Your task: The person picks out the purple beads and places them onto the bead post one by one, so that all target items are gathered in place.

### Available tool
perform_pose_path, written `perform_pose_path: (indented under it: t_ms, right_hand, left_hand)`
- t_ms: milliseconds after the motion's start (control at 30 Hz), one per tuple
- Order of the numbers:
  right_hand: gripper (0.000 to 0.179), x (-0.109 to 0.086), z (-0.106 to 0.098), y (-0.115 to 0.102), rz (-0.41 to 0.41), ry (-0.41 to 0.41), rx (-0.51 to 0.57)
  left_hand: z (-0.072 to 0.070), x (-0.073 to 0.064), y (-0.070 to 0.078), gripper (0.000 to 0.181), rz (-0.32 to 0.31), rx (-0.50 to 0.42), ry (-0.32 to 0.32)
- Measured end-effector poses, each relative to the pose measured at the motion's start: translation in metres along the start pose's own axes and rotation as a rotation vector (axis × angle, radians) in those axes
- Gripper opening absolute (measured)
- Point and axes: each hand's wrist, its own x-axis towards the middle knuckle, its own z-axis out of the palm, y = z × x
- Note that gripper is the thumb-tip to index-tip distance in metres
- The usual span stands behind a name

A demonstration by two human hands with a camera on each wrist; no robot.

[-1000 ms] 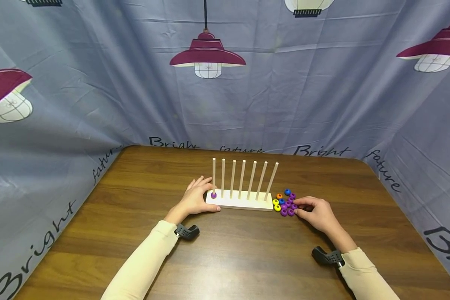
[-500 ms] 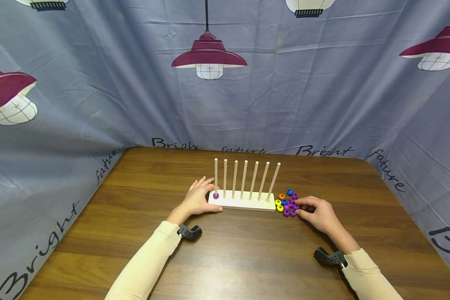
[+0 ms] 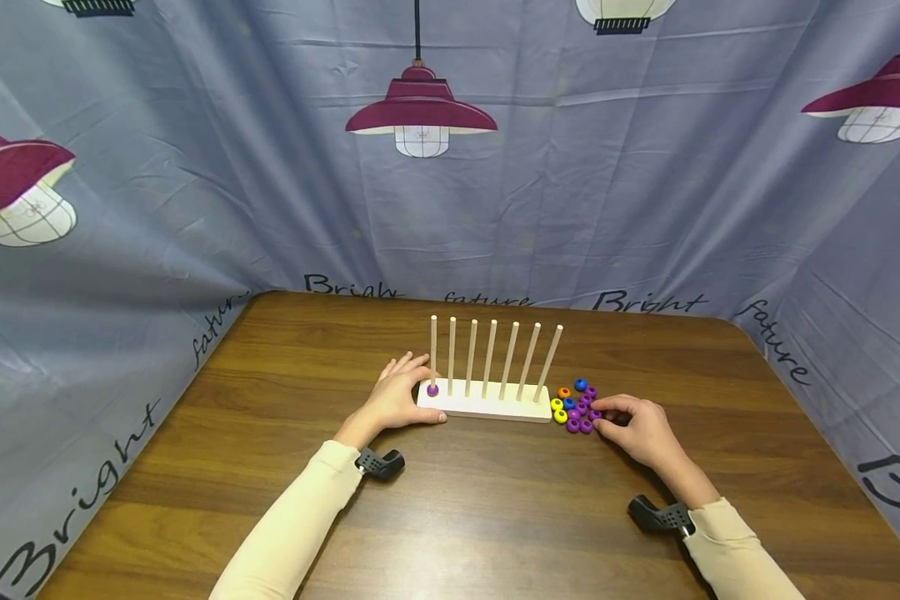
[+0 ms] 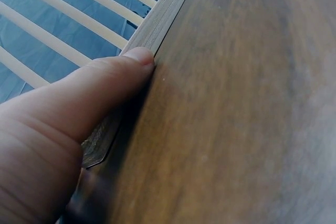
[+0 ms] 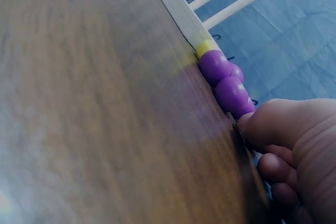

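A pale wooden peg stand (image 3: pixel 487 407) with a row of upright pegs stands on the table. One purple bead (image 3: pixel 432 390) sits at the foot of its leftmost peg. My left hand (image 3: pixel 394 398) holds the stand's left end, the thumb against the front edge and the other fingers spread behind the end. In the left wrist view the thumb (image 4: pixel 105 82) presses that edge. At the right end of the stand, my right hand (image 3: pixel 636 423) pinches a purple bead (image 3: pixel 596 415) at the edge of the loose beads; the fingers partly hide it.
Loose purple beads (image 3: pixel 573 426), yellow beads (image 3: pixel 560 417), blue beads (image 3: pixel 581 384) and an orange bead (image 3: pixel 564 392) lie close together by the stand's right end. The brown wooden table (image 3: pixel 450 517) meets a blue-grey printed curtain (image 3: pixel 570 208) at the back and sides.
The head view has shifted slightly. Both hands, the stand and the beads otherwise keep their places.
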Motion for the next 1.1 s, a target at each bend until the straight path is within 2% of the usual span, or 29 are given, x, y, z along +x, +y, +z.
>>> perform_pose_path:
  t_ms: [200, 367, 600, 767, 867, 1100]
  right_hand:
    - [0.018, 0.000, 0.001, 0.003, 0.060, 0.012, 0.058]
    - [0.018, 0.001, -0.002, 0.002, 0.070, 0.046, 0.127]
    - [0.019, 0.002, -0.006, 0.000, 0.088, 0.067, 0.143]
    - [0.019, 0.005, -0.008, -0.004, 0.107, 0.079, 0.203]
    - [0.021, 0.010, -0.015, -0.010, 0.115, 0.076, 0.232]
    - [0.021, 0.032, -0.032, -0.028, 0.059, 0.068, 0.321]
  left_hand:
    - [0.000, -0.001, 0.000, 0.068, 0.001, 0.016, -0.002]
    - [0.000, -0.001, 0.000, 0.067, -0.001, 0.012, -0.004]
    - [0.001, 0.000, 0.000, 0.066, 0.006, 0.006, 0.009]
    - [0.002, -0.001, -0.001, 0.068, 0.001, 0.015, 0.002]
    - [0.003, 0.000, -0.001, 0.067, -0.001, 0.017, -0.005]
    - [0.002, 0.001, 0.000, 0.066, 0.004, 0.012, 0.008]
